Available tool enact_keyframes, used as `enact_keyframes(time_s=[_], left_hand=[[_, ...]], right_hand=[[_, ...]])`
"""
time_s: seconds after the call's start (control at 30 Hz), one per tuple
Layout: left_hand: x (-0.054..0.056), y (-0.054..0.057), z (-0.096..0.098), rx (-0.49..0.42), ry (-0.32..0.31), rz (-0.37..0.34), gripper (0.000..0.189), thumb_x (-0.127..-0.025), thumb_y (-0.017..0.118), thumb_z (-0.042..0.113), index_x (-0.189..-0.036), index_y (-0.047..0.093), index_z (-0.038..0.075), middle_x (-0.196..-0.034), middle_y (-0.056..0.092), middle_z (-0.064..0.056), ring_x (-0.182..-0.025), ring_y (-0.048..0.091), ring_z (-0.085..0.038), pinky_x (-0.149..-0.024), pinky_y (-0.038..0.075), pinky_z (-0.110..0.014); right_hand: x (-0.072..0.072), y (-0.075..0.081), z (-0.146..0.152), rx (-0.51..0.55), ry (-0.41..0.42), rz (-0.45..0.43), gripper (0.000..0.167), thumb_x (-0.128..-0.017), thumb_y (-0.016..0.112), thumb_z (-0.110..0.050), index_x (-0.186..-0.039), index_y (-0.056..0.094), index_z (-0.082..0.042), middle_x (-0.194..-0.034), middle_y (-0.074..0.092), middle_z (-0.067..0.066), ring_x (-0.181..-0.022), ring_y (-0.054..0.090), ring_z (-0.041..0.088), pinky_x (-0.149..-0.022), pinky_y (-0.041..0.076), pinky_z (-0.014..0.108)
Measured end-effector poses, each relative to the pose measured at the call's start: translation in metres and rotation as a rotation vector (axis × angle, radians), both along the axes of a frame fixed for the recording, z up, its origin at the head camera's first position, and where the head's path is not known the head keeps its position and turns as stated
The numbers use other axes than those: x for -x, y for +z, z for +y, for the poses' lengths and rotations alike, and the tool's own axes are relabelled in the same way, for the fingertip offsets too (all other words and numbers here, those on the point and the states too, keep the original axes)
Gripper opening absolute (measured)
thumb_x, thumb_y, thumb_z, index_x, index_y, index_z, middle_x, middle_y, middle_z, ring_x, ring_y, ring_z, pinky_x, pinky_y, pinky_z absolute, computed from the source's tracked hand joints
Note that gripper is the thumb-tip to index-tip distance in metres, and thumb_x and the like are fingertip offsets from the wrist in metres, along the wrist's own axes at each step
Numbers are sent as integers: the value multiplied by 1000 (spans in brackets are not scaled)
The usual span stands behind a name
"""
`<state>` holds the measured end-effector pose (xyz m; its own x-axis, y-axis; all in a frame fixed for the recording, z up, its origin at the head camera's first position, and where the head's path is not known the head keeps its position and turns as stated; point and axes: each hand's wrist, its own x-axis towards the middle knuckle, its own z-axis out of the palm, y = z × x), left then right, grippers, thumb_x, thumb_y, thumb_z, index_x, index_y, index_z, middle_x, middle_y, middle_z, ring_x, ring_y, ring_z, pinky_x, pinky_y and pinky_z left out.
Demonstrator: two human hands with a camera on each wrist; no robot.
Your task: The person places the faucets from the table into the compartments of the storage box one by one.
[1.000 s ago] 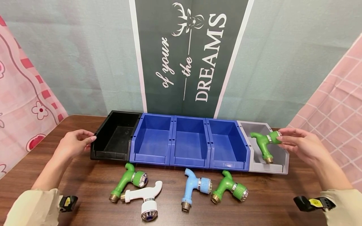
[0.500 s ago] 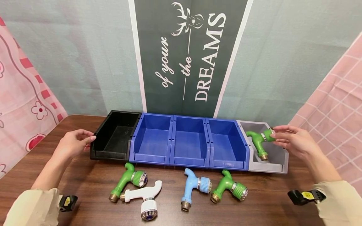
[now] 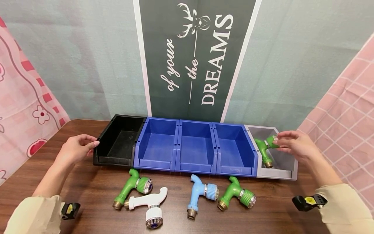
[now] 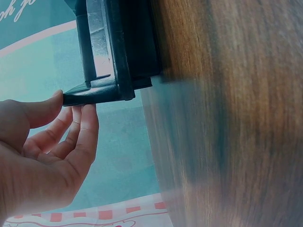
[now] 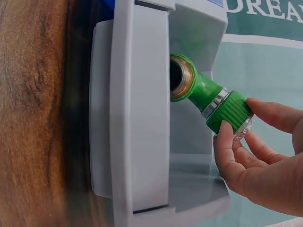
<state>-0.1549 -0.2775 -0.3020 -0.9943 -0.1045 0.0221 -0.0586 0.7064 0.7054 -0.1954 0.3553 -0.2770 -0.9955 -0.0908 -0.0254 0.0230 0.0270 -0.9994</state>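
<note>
My right hand [image 3: 296, 144] holds a green faucet [image 3: 264, 152] by its ribbed knob, thumb and fingertips around it. The faucet lies within the grey bin [image 3: 284, 159] at the right end of the row, its brass threaded end toward the bin's low front in the right wrist view. On the left, my left hand [image 3: 77, 148] pinches the side rim of the black bin [image 3: 121, 143]. In the left wrist view the thumb is on one side of that rim [image 4: 94, 94] and the fingers on the other.
Three blue bins [image 3: 193, 146] stand between the black and grey ones. Along the table [image 3: 99, 201] in front lie a green faucet [image 3: 131, 188], a white faucet [image 3: 150, 203], a light blue faucet [image 3: 200, 193] and another green faucet [image 3: 236, 193]. A curtain [image 3: 117, 65] hangs behind.
My right hand has moved left and slightly deeper with the green faucet, which now sits nearer the grey bin's left wall. The left hand has stayed on the black bin.
</note>
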Motion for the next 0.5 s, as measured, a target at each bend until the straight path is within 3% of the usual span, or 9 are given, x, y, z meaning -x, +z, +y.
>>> enact_keyframes(time_s=[0.1,0.23,0.37,0.43,0.5], left_hand=[[0,0,0,-1,0,1,37,-93,53,23,-107,54,-11,-85,63,-13,-66,61,-15,-57,50,-28],[0,0,0,5,-2,11,36,-94,53,23,-106,54,-11,-83,63,-12,-65,61,-15,-56,49,-27],[0,0,0,4,-3,14,36,-94,53,23,-106,54,-11,-83,63,-11,-65,60,-14,-55,48,-26],[0,0,1,7,-3,18,36,-93,53,23,-105,54,-11,-83,63,-12,-65,61,-15,-55,48,-26],[0,0,1,12,-3,15,36,-93,53,23,-105,54,-11,-84,63,-14,-65,61,-15,-55,49,-26]], right_hand=[[4,-5,2,-34,-1,-4,21,-81,60,12,-85,62,-8,-81,60,0,-71,63,13,-65,53,28],[14,-17,8,-178,-32,-8,19,-80,66,3,-93,56,-8,-83,60,-4,-73,64,11,-67,53,29],[24,-28,14,-287,-40,3,41,-78,72,-7,-106,43,3,-85,60,-6,-74,64,12,-68,53,31],[29,-33,18,-286,-36,0,57,-73,77,-13,-109,39,7,-85,60,-6,-74,64,13,-68,53,33],[32,-38,20,-286,-37,-7,62,-70,79,-15,-109,37,8,-84,61,-6,-74,64,13,-67,53,33]])
